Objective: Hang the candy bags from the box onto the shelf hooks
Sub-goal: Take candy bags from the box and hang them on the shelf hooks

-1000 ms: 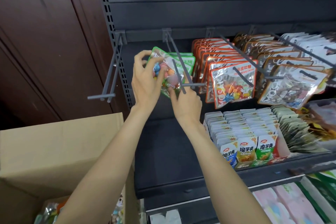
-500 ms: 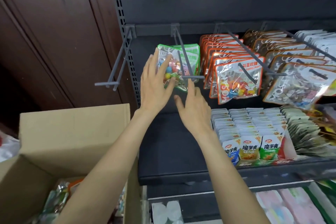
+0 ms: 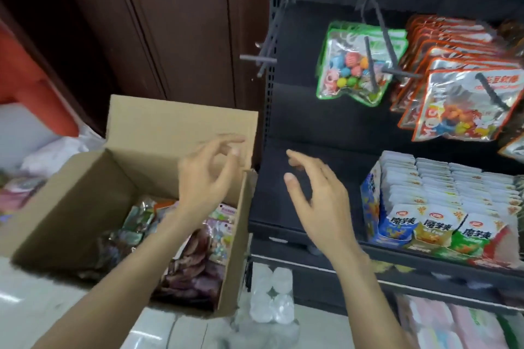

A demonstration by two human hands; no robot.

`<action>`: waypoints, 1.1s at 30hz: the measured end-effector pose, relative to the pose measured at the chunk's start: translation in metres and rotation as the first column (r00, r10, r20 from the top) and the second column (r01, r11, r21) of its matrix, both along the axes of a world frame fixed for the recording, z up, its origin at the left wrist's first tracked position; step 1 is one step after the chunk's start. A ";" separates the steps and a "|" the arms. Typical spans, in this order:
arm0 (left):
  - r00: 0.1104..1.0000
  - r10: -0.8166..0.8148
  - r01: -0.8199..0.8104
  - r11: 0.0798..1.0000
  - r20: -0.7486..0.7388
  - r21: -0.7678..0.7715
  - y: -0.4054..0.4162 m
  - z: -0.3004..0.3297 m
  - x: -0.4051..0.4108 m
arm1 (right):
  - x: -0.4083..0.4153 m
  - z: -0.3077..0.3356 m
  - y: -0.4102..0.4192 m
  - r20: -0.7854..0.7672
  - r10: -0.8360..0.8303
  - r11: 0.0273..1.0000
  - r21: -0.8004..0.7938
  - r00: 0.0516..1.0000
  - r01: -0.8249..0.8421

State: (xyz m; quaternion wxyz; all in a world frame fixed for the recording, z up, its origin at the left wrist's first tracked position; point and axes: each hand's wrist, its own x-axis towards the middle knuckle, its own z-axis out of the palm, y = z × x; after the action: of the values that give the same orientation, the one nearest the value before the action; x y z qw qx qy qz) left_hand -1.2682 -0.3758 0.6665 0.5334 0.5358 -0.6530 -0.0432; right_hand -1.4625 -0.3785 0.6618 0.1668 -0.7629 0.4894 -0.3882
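Both hands free, heading for the box.
Left hand (image 3: 208, 176) hovers over the cardboard box (image 3: 85, 195) at eight o'clock, fingers loose, holding nothing; right hand (image 3: 319, 195) empty beside it. One green-edged candy bag (image 3: 354, 65) hangs on its hook (image 3: 380, 37) at one o'clock. Risk: the jumbled packets (image 3: 195, 261) in the box invite a wrong or double grab.

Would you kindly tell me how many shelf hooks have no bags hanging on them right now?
1. The empty hook sits at the shelf's left edge, above the box. The next hook carries the green-edged candy bags; hooks further right are loaded or cut off, so others may be hidden.
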 end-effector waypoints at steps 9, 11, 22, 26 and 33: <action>0.953 0.000 -0.091 0.954 0.304 0.285 0.051 -0.058 0.171 | 0.120 -0.039 0.008 -0.195 0.302 0.941 0.217 0.933 -0.259; 0.909 -0.097 -0.094 0.900 0.406 0.425 0.042 -0.085 0.203 | 0.150 -0.057 0.006 -0.264 0.340 0.916 0.313 0.903 -0.253; 0.679 -0.531 -0.056 0.652 0.507 0.756 -0.008 -0.180 0.268 | 0.244 -0.167 -0.005 -0.592 0.338 0.805 0.584 0.732 0.101; 0.523 -0.703 -0.095 0.513 0.482 0.853 -0.008 -0.189 0.269 | 0.258 -0.191 0.000 -0.629 0.473 0.764 0.641 0.617 0.068; 0.464 -0.674 -0.151 0.579 0.575 0.801 -0.002 -0.195 0.298 | 0.271 -0.208 -0.004 -0.719 0.523 0.792 0.608 0.458 0.050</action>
State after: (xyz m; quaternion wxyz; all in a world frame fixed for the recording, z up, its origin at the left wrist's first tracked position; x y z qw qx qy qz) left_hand -0.9705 -0.3775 0.4715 -0.1559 0.5304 -0.8212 -0.1416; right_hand -1.1919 -0.3828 0.4539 0.1656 -0.8315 0.4759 0.2340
